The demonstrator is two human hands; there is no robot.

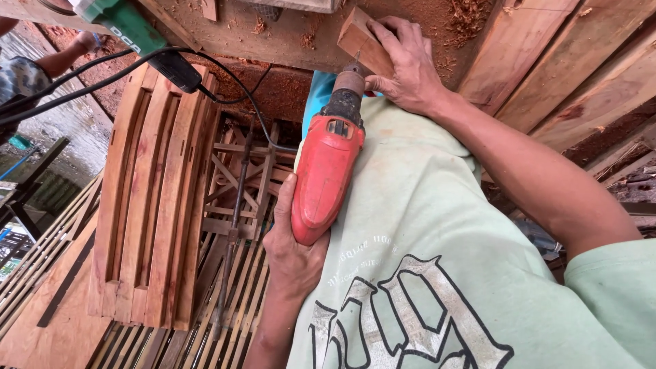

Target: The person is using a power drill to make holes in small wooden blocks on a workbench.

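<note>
Two hands are busy: your left hand wraps its fingers around the red drill, whose bit meets the small wooden block. Your right hand lies over that block, fingers spread flat, pressing it onto the sawdust-strewn workbench.

The left hand curls in a closed grip, forearm running down out of view. The right hand presses flat, fingers spread (arm nearly straight), reaching up from the shoulder.
</note>
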